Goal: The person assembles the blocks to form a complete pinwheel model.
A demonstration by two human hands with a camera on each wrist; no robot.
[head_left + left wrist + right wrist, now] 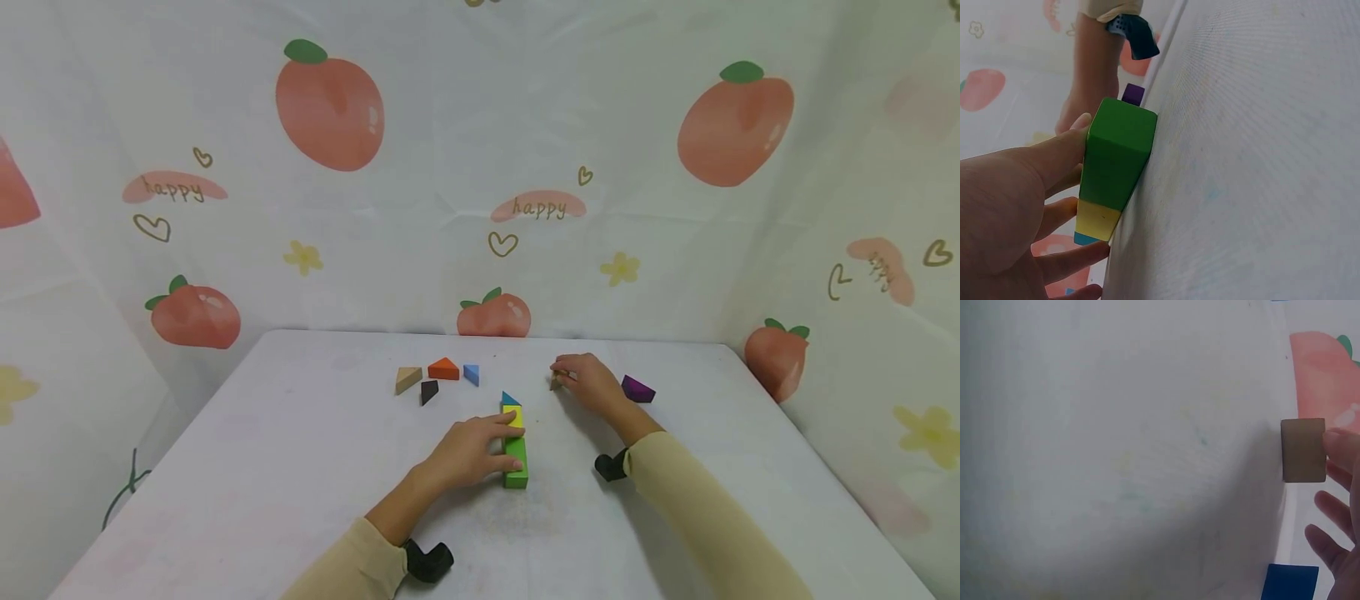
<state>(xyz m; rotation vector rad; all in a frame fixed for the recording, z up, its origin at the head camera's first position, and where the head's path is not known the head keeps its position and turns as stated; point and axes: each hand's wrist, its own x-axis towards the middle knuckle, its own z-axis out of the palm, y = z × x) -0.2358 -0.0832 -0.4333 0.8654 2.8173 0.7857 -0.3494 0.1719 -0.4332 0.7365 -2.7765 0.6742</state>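
Note:
My left hand rests with fairly straight fingers along the top of a row of toy blocks. Nearest in that row is a green block, followed by a yellow block and a blue triangular block at the far end. The left wrist view shows the thumb on the green block and other fingers beside the yellow block. To the right and farther back, my right hand pinches a small tan wooden block near the tabletop; the fingers partly hide it in the head view.
Left of the row, toward the back, lie a tan triangle, an orange triangle, a black block and a light blue triangle. A purple block lies right of my right hand. A patterned curtain hangs behind the white table.

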